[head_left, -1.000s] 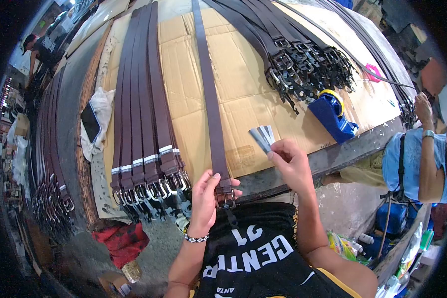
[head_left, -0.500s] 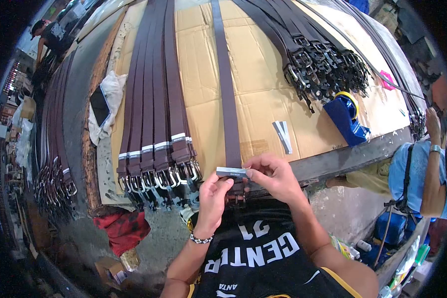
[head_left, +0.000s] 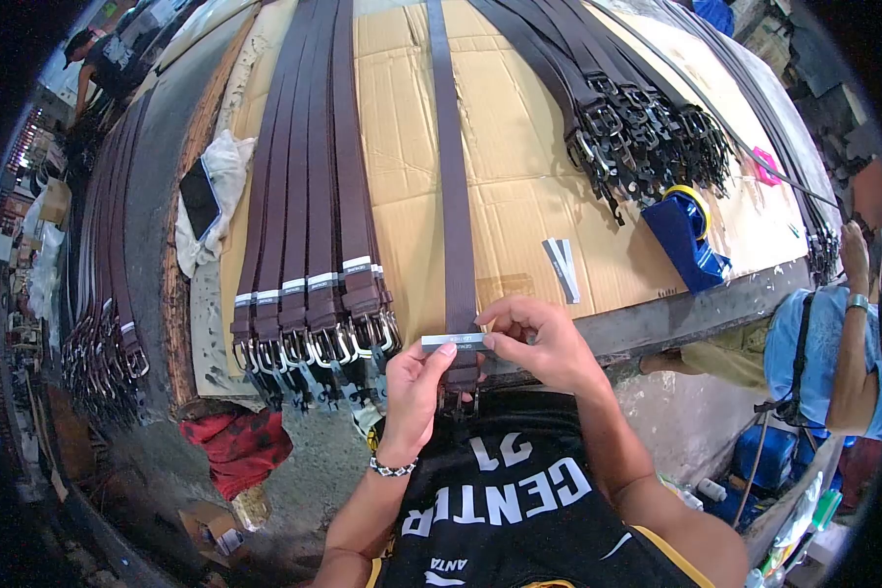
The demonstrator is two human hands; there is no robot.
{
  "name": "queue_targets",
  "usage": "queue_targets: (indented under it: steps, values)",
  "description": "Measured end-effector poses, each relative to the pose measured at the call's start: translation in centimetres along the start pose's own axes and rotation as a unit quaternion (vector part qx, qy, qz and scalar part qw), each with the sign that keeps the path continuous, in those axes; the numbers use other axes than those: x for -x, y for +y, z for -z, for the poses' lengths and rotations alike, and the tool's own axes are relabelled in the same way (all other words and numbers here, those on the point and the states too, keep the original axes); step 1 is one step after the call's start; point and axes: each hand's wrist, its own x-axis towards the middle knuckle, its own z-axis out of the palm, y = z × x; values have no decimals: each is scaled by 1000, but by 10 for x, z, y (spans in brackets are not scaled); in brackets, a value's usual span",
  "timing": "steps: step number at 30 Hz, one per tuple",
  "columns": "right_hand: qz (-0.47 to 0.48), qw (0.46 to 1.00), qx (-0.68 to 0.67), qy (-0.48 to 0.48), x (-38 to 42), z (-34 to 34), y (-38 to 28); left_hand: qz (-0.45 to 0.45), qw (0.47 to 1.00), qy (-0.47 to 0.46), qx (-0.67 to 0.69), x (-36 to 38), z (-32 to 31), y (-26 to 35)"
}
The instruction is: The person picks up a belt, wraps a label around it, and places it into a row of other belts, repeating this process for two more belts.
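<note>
A brown belt (head_left: 453, 196) runs down the middle of the cardboard, its buckle (head_left: 458, 400) hanging over the table edge by my shirt. Across the belt, just above the buckle, lies a grey and white printed paper label (head_left: 436, 341). My left hand (head_left: 412, 397) pinches the label's left part, thumb pressing on top; its other fingers are partly hidden under the belt. At the label's right end, my right hand (head_left: 544, 345) is closed with thumb and index finger on it. Several loose labels (head_left: 561, 269) lie on the cardboard to the right.
Left of the belt, several labelled brown belts (head_left: 309, 186) lie side by side. More buckled belts (head_left: 647, 127) are piled at the upper right, near a blue tape dispenser (head_left: 684, 240). A phone (head_left: 200, 201) rests on a white cloth (head_left: 230, 167). Another person (head_left: 804, 343) is at the right.
The label has shifted slightly left and lies flatter across the belt. My left thumb has moved up onto it; my right hand stays at its right end.
</note>
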Motion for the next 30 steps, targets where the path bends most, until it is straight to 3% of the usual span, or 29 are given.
queue_targets:
  steps: [15, 18, 21, 30]
  values:
    - [-12, 999, -38, -10, 1, -3, 6, -27, 999, 42, -17, 1, -1, -7]
    - [19, 999, -38, 18, 3, -5, 7, -32, 998, 48, -27, 1, 0, -7]
    - [7, 995, 47, 90, 13, -1, -10, -28, 998, 52, -29, 2, 1, -7]
    - [-28, 998, 38, 30, 11, -14, 3, -48, 997, 57, -36, 5, -6, -5]
